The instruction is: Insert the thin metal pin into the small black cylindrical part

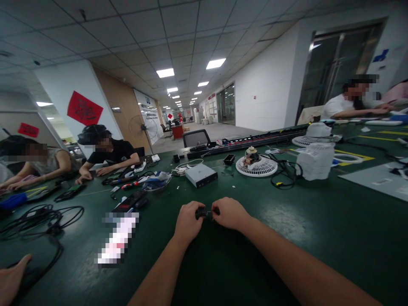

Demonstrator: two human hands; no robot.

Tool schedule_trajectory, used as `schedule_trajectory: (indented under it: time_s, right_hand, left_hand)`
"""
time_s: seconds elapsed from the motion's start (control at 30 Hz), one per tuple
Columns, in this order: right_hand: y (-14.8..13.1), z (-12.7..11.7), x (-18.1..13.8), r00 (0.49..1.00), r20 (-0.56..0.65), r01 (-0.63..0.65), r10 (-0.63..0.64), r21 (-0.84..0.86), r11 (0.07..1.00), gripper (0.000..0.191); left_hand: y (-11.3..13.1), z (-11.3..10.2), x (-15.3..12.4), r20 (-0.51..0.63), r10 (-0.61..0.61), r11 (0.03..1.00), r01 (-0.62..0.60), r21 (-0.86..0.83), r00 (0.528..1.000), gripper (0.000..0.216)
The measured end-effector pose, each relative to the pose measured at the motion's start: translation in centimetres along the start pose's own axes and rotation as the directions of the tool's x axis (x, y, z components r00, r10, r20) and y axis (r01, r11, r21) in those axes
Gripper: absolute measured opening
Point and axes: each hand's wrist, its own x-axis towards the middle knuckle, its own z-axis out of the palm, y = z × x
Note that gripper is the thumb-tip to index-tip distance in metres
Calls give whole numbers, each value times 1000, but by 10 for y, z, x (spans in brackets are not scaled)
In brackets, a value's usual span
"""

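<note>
Bendy black cables lie curled on the shiny green worktop. Near the middle, the left hand pinches a small, round-edged black part. Just beside it, the right hand pinches a tiny piece; whether the two are joined is too small to tell. The handling seems partway: nothing is let go. Farther right, a round white grille has thin slots and a bare motor on top.
</note>
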Motion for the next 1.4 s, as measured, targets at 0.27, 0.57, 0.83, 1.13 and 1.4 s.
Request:
schedule_trajectory:
  time_s: [0.27, 0.57, 0.83, 1.13, 1.4]
  right_hand:
    - [-3, -1, 0, 989, -9, -149, 148, -56, 987, 25]
    - [2, 6, 4, 988, 114, -121, 102, 172, 978, 36]
    - [5, 12, 7, 995, -46, -76, 89, 235, 969, 25]
    - [13, 17, 14, 990, -141, 60, 8, 469, 881, 19]
    - [17, 17, 15, 992, -80, -51, 99, 459, 887, 11]
  left_hand:
    - [-3, 2, 1, -35, -38, 999, 39, 20, 999, 30]
    - [-14, 4, 2, -58, -125, 991, 128, 39, 990, 29]
    - [-10, 3, 0, -20, -49, 999, 49, 0, 999, 29]
    - [-4, 5, -1, 1, 46, 994, -45, -97, 999, 38]
    - [-7, 6, -2, 0, 65, 990, -64, -124, 998, 41]
